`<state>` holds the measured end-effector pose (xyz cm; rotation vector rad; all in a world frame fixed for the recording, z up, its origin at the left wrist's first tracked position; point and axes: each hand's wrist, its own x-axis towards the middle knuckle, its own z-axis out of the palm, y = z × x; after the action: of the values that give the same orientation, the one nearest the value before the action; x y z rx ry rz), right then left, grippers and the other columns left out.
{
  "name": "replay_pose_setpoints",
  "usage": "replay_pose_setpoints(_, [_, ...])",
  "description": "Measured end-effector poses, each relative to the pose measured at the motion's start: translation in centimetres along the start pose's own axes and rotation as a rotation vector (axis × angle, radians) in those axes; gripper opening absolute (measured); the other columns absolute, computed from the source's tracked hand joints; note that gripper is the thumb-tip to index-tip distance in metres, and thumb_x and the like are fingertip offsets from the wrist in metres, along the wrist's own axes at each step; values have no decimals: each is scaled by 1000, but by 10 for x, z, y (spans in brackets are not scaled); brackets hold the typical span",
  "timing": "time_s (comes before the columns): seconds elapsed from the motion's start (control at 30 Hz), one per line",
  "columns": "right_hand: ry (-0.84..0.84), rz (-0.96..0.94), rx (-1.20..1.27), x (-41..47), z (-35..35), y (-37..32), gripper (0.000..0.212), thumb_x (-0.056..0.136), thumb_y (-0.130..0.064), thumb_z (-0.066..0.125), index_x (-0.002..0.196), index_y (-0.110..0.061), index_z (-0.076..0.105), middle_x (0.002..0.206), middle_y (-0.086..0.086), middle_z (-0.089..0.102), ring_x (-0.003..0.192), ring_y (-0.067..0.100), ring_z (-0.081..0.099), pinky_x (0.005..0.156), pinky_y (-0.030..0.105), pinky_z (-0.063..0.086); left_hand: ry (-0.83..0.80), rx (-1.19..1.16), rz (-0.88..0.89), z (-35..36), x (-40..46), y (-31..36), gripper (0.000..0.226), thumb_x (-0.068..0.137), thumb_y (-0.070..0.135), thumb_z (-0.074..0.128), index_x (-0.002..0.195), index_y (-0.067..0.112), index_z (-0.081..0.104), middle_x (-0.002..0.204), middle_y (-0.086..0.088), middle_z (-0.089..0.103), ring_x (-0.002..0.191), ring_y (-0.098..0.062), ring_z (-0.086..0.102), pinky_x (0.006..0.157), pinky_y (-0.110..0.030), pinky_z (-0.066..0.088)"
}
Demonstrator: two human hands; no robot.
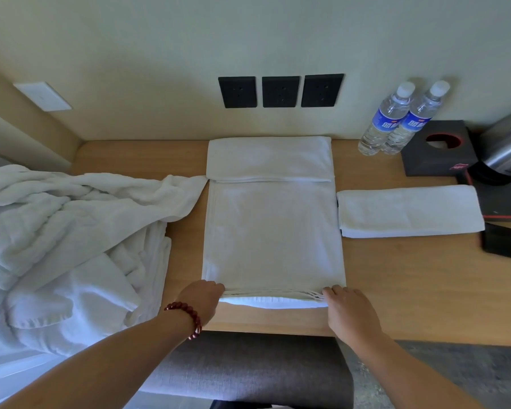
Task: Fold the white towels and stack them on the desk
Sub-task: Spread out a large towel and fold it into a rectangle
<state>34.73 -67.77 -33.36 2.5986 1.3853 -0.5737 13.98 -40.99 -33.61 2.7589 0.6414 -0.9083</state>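
Towel in work: we've got the white towel (pixel 273 231) lying flat on the middle of the surface (pixel 396 276), its far end folded over into a thick band by the wall, its near edge raised a little off the wood.
Left hand: our left hand (pixel 202 301) grips the near left corner of that towel, fingers curled under the edge; a red bead bracelet (pixel 186 318) sits on the wrist.
Right hand: our right hand (pixel 350 309) holds the near right corner, fingers bent onto the layered hem.
Folded towel: just right of the towel in work lies a small folded towel (pixel 409 212), a neat long strip, a narrow gap between the two.
Loose pile: left of the towel in work, a heap of unfolded white towels (pixel 65 246) spills over the surface's left end, one flap touching the folded band.
Beyond the folded towel: two water bottles (pixel 401 119) stand side by side at the wall, then a black tissue box (pixel 438 149), then a steel kettle (pixel 506 149) on a dark tray (pixel 502 206).
Wall behind: three black sockets (pixel 281 91) above the towel in work.
Below us: a grey stool seat (pixel 248 367) under the surface's near edge.
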Motion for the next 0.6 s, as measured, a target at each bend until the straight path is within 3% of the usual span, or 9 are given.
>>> replay_pose_setpoints(0.1, [-117,17,42,4,-6,7,16,86,-11,63,95,-24,61,78,-7,55,65,14,51,54,23,34,-55,5,-29,-4,0,1,29,99,8,49,124,18,58,110,-4,68,96,-19,65,86,-26,52])
replay_pose_setpoints(0.17, [-167,15,97,9,-11,12,10,94,-18,55,93,-28,56,81,-8,54,69,11,54,52,22,33,-84,17,-21,-10,1,2,26,98,8,51,121,17,60,110,-5,68,95,-19,65,86,-25,52])
replay_pose_setpoints(0.27, [-242,4,139,17,-21,15,12,96,-19,54,86,-26,55,79,-7,57,71,10,57,61,25,45,-145,58,-11,-22,2,2,22,96,5,51,111,13,65,102,-6,68,88,-19,64,79,-24,51])
replay_pose_setpoints(0.37, [-344,-35,123,20,-28,9,10,95,-20,54,92,-23,63,84,-5,61,77,12,59,66,26,47,-235,83,1,-24,-2,2,18,94,6,56,106,9,69,90,-4,65,80,-18,62,74,-23,51])
replay_pose_setpoints(0.53, [-508,-87,120,-2,-16,-16,23,94,-23,47,71,-25,46,75,-6,44,70,14,47,57,25,31,-360,129,42,-2,-32,-5,19,90,4,62,107,5,70,96,-9,69,87,-22,68,82,-31,57])
replay_pose_setpoints(0.6, [-563,-111,112,-16,-7,-26,20,93,-23,44,74,-20,50,77,-2,47,70,16,47,56,26,30,-395,155,67,6,-46,-9,21,89,1,62,108,5,69,102,-11,70,93,-25,68,83,-33,56])
